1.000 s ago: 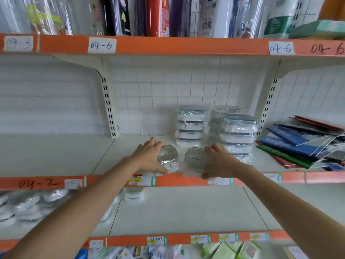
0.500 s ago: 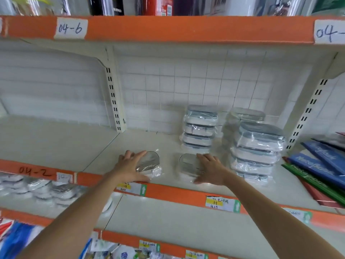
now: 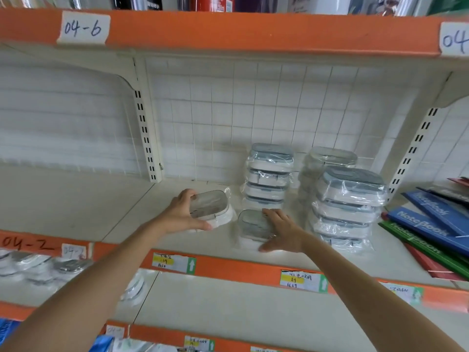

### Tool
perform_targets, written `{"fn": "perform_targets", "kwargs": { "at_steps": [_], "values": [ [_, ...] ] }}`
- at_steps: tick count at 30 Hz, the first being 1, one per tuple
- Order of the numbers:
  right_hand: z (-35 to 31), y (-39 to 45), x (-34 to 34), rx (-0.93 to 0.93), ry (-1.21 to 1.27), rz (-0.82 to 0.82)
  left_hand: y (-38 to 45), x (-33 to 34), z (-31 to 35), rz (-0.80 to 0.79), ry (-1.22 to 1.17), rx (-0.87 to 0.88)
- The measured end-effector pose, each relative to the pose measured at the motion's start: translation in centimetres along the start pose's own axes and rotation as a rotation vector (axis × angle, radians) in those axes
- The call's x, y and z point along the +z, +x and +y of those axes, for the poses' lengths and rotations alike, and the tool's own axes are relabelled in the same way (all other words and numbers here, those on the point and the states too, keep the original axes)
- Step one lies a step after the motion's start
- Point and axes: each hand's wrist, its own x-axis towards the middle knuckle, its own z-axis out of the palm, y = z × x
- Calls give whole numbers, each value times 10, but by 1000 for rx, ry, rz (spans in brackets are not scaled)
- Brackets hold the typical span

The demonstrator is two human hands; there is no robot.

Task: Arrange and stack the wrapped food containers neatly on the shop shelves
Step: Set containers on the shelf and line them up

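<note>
Two wrapped containers: left grip (image 3: 183,215) clamped round tilted one (image 3: 210,209); right grip (image 3: 284,231) flat, fingers apart, on other (image 3: 253,224).

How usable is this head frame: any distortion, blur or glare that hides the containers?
Head view: wide-angle bowing curves the orange shelf edge; the left wall and lower-left packs are smeared; plastic wrap on the right-hand stack throws glare; the left hand and its container stay fairly sharp.

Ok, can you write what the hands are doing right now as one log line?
left hand: grips tilted wrapped container | right hand: rests on flat wrapped container | stacks: behind on shelf
</note>
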Motion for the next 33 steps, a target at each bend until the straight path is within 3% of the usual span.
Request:
{"fn": "perform_targets", "kwargs": {
  "at_steps": [6, 11, 15, 19, 29, 33],
  "values": [
    [-5, -8, 6, 73, 218, 92, 21, 27, 69, -89, 108, 317],
    [2, -25, 19, 92, 414, 304, 30, 56, 81, -122, 106, 298],
    [4, -26, 20, 132, 401, 300, 30, 56, 76, -138, 55, 241],
    [-2, -30, 21, 343, 237, 346, 27, 61, 75, -123, -4, 177],
    [0, -33, 20, 269, 248, 336, 25, 75, 78, -60, -103, 205],
    [0, -32, 19, 254, 259, 323, 32, 65, 76, -105, -48, 188]
  ]
}}
